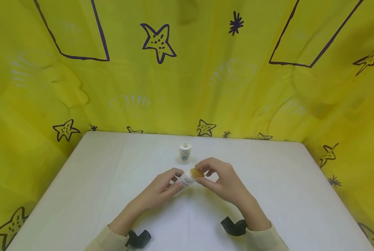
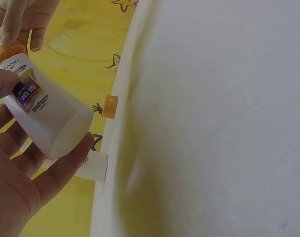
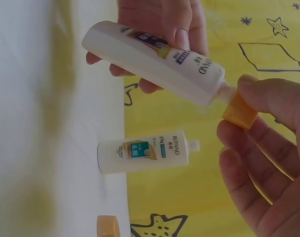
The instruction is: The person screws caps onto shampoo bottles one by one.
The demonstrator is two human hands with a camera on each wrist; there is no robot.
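Tilted above the table, a white shampoo bottle (image 3: 155, 61) with a purple label rests in my left hand (image 1: 163, 188), its thumb and fingers around the body. My right hand (image 1: 226, 179) pinches an orange cap (image 3: 241, 111) between thumb and fingers at the bottle's mouth. Part of the bottle's neck shows between cap and shoulder in the right wrist view. Beyond both hands stands a second white bottle (image 1: 185, 154), upright and uncapped, with a teal label. Another orange cap (image 2: 109, 107) sits on the table in the left wrist view; the head view does not show it.
The table (image 1: 90, 195) has a white cover. A yellow curtain (image 1: 180, 87) with drawn stars hangs behind it and along both sides. Black wrist mounts (image 1: 234, 226) sit below both forearms, close to the table's near side.
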